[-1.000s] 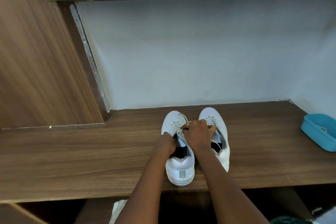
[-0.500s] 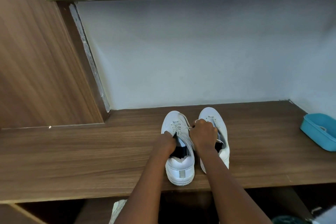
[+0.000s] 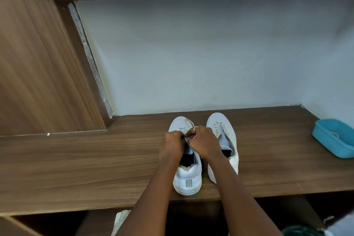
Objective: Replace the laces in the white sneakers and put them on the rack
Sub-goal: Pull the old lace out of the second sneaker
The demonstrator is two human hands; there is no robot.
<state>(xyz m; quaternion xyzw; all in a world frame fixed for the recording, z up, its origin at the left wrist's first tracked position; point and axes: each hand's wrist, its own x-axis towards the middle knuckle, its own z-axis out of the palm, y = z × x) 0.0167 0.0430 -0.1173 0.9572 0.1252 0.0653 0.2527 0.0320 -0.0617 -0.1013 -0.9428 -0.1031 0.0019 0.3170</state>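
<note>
Left hand [image 3: 173, 144] and right hand [image 3: 204, 142] both curled, pinching the lace [image 3: 185, 136] over the left sneaker [image 3: 188, 176], well left of the blue tub [image 3: 333, 138] on the wooden shelf [image 3: 76, 159] against a pale wall [image 3: 191, 53]; risk: hard tug drags the shoe off the front edge or skips an eyelet.

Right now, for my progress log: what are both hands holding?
Left hand: pinches the lace of the sneaker.
Right hand: pinches the same lace.

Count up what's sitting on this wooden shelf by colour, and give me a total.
White: 2 sneakers
Blue: 1 tub
Total: 3
</note>
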